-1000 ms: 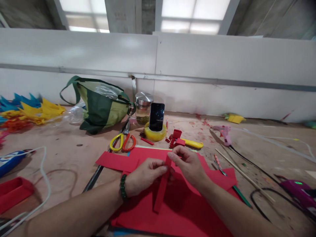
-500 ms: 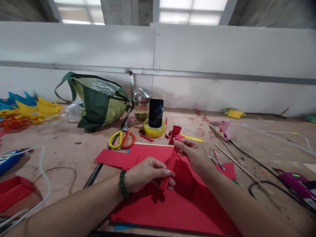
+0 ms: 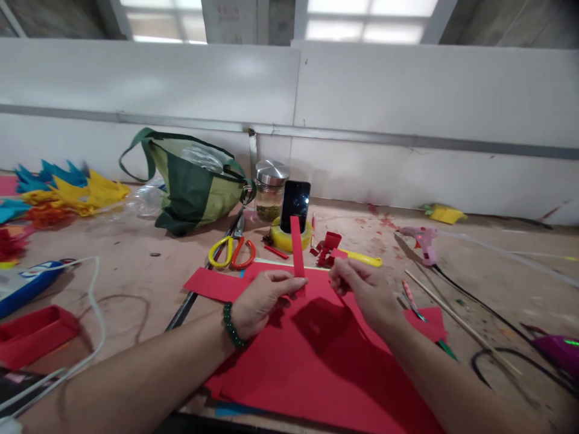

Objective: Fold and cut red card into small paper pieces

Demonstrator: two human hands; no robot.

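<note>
A narrow red paper strip (image 3: pixel 297 250) stands upright in the pinched thumb and fingers of my left hand (image 3: pixel 262 301). Its upper end overlaps the phone in my view. My right hand (image 3: pixel 362 289) is closed to the right of the strip, apart from it; whatever its fingertips hold, if anything, is hidden. Beneath both hands lie large red sheets (image 3: pixel 312 367). A wider red strip (image 3: pixel 212 284) rests at their left edge. Just beyond my right hand are red scraps (image 3: pixel 330 242) and a yellow-handled tool (image 3: pixel 362 258).
Scissors (image 3: pixel 231 250) with yellow and red handles lie beyond the sheets. Behind stand a phone (image 3: pixel 296 202) propped on a tape roll (image 3: pixel 283 239), a glass jar (image 3: pixel 269 196) and a green bag (image 3: pixel 194 193). Rightward are a pink glue gun (image 3: pixel 423 241) and a thin stick (image 3: pixel 461 322).
My right hand has let go of the strip's upper end and moved slightly away. My left hand has turned the strip upright and raised it. The view has shifted a little left.
</note>
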